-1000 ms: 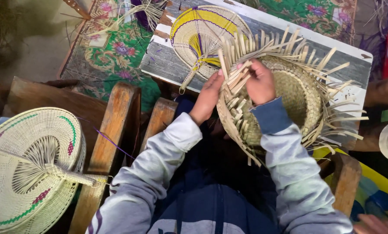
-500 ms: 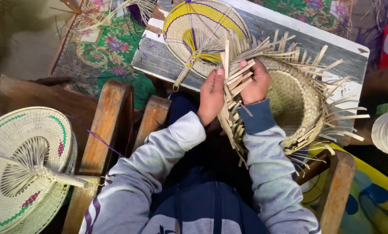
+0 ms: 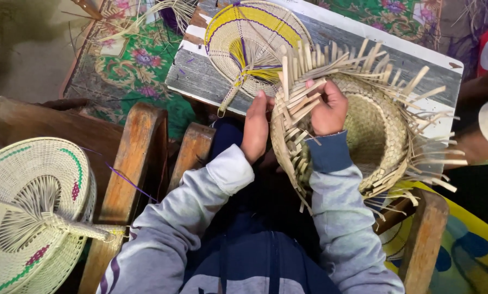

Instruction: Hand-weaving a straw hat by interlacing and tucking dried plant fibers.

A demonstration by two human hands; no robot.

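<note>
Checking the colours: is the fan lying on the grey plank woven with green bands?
No, the fan on the plank shows yellow and purple.
</note>
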